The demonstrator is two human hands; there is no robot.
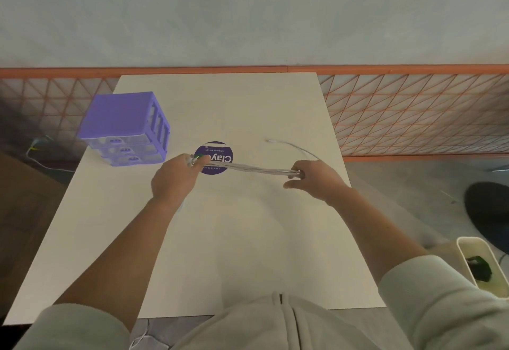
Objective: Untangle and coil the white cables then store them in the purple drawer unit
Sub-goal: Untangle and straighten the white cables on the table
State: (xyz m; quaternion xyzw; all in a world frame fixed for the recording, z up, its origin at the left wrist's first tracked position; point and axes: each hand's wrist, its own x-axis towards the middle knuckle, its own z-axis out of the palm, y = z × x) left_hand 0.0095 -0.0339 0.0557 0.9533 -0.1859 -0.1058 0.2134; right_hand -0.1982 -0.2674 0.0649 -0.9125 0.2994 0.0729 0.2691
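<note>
On the pale rectangular worktop [220, 239], the purple plastic three-drawer unit [125, 129] stands at the far left with all drawers closed, so storing is not yet done. The left hand [176, 179] and right hand [314, 179] each grip one end of the thin white cables [253, 169], stretched in long loops between them above a round purple sticker [216, 150]. One loose end [286, 144] trails free, so coiling looks partway done.

Purple round sticker [214, 157] on table [220, 239]; white bin [465, 250] (floor, right).
</note>
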